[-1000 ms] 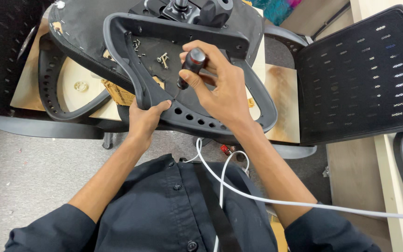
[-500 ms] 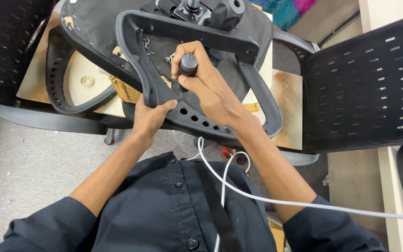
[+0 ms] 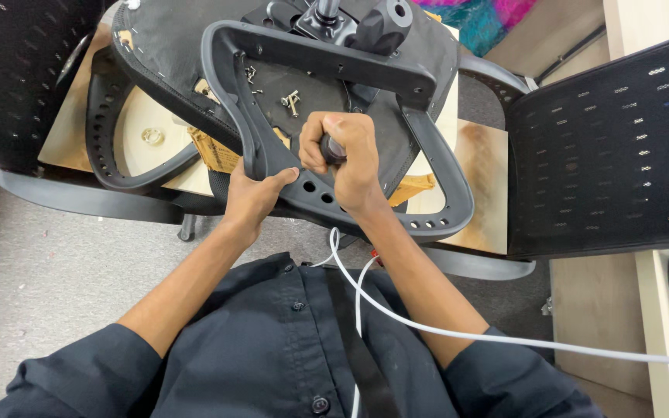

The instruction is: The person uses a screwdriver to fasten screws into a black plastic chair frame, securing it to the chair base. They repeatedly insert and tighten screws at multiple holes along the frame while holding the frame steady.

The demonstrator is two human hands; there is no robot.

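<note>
An upturned black office chair seat point(image 3: 195, 54) lies on a wooden table, with a black plastic armrest loop point(image 3: 272, 166) standing over it. My left hand point(image 3: 253, 197) grips the near lower corner of that loop from beneath, thumb on top. My right hand point(image 3: 350, 155) is closed around the black handle of a screwdriver point(image 3: 333, 149), fist over the loop's near rail with its holes. Loose metal screws point(image 3: 292, 101) lie on the seat's underside just beyond my hands. The tool's tip is hidden by my fingers.
A second armrest loop point(image 3: 110, 147) lies at the left on the table point(image 3: 79, 131). A black mesh chair back point(image 3: 621, 147) stands at the right, another dark mesh panel point(image 3: 17, 70) at the far left. The chair's mechanism and knob point(image 3: 377, 23) rise at the top. A white cable point(image 3: 505, 337) crosses my lap.
My right hand has dropped from the seat's middle down to the loop's near rail, now wrapped fully over the screwdriver handle. The left hand keeps its grip on the loop's corner.
</note>
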